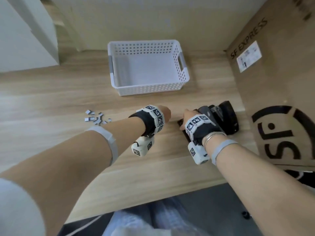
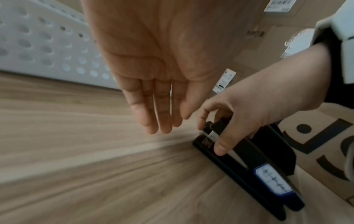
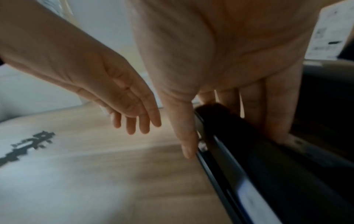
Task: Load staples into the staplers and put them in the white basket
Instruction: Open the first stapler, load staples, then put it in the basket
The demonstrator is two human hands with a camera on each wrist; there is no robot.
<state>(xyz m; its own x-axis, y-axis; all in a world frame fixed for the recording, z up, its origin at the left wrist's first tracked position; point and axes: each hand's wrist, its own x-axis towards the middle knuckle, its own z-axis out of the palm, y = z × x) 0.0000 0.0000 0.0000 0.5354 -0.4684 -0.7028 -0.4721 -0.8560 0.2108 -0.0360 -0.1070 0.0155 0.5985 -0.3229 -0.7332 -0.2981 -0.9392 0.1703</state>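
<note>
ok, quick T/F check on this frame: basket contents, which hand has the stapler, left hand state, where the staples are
1. The basket has a stapler in it. False: nothing shows inside it.
2. The right hand grips the stapler on the table. True.
3. The left hand pinches a staple strip. False: its fingers are straight and hold nothing.
4. Loose staples lie on the table to the left of the left hand. True.
5. A cardboard box stands right of the stapler. True.
</note>
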